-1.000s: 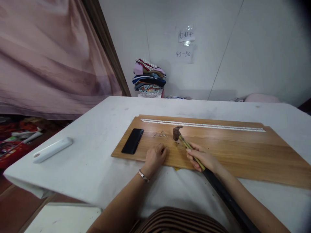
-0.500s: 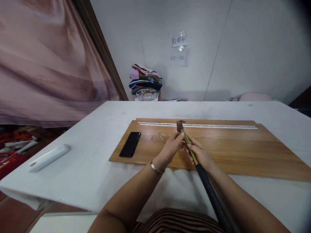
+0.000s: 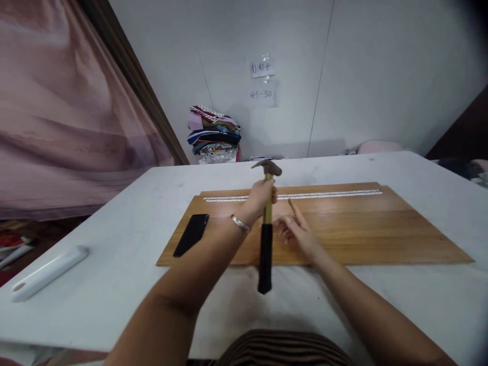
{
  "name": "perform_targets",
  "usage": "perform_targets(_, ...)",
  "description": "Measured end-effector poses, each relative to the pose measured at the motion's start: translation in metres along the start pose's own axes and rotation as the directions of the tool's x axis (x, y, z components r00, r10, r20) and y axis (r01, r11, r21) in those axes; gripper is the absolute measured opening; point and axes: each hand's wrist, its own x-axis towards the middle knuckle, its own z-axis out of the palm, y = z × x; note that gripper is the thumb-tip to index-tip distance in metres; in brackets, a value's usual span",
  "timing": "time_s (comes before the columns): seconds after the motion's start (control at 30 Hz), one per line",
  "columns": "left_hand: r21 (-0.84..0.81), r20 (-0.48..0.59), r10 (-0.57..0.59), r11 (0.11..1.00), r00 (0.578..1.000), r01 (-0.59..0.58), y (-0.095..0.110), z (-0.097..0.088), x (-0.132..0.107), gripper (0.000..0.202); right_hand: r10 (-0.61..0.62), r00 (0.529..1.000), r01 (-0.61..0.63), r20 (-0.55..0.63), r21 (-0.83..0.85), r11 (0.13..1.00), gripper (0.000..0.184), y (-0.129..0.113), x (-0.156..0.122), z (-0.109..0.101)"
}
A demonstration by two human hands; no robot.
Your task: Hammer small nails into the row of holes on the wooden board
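Two hands, one hammer (image 3: 266,249): left hand (image 3: 261,198) is wrapped round the handle right under the head, right hand (image 3: 303,231) sits just beside it, fingers loosely apart, nothing seen in them (bit blurred, so something small could hide there). Hammer is over the board (image 3: 354,229), head toward the far edge, black end reaching past the near edge; gap to the board can't be judged. Risks as I see them: all the weight hangs on one high grip, so a slack left hand could let the black end swing, or drop the lot and dent the board. Phone (image 3: 191,235) lies on the board's left end; a fall or wide swing that way could crack it. Right hand is close enough that a handle twist could rap its fingers. White strips (image 3: 331,194) along the far side could get scuffed if the head lands there
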Motion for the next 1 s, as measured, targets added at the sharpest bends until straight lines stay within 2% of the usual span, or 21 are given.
perform_targets(0.1,0.073,0.038,0.058,0.995,0.998,-0.061,0.022,-0.034,-0.003,0.015,-0.015,1.0,0.018,0.02,-0.137,0.99,0.055,0.016,-0.011,0.014)
perform_targets(0.17,0.165,0.062,0.039,0.985,0.997,-0.049,0.028,-0.059,-0.014,0.021,-0.071,0.979,0.123,0.191,-0.274,0.954,0.038,0.026,-0.021,0.024)
perform_targets(0.27,0.298,0.111,-0.046,0.955,0.993,0.011,0.024,-0.088,-0.038,0.027,-0.073,0.873,0.281,0.482,-0.374,0.884,0.028,0.035,-0.037,0.037)
perform_targets(0.33,0.377,0.107,-0.123,0.923,0.987,0.074,0.014,-0.099,-0.054,0.029,-0.033,0.823,0.322,0.567,-0.418,0.85,0.029,0.038,-0.044,0.041)
perform_targets(0.47,0.42,0.077,-0.272,0.881,0.959,0.216,-0.005,-0.103,-0.076,0.03,-0.014,0.749,0.456,0.662,-0.5,0.736,0.032,0.04,-0.05,0.043)
perform_targets(0.6,0.404,0.07,-0.326,0.873,0.943,0.272,-0.019,-0.098,-0.082,0.033,-0.023,0.717,0.54,0.697,-0.534,0.651,0.028,0.039,-0.048,0.041)
perform_targets(0.9,0.427,0.094,-0.341,0.862,0.935,0.272,-0.053,-0.11,-0.074,0.042,0.009,0.686,0.546,0.727,-0.524,0.654,0.029,0.041,-0.046,0.038)
perform_targets(1.0,0.382,0.083,-0.34,0.879,0.937,0.285,-0.06,-0.113,-0.075,0.042,0.027,0.682,0.539,0.731,-0.528,0.656,0.028,0.04,-0.045,0.038)
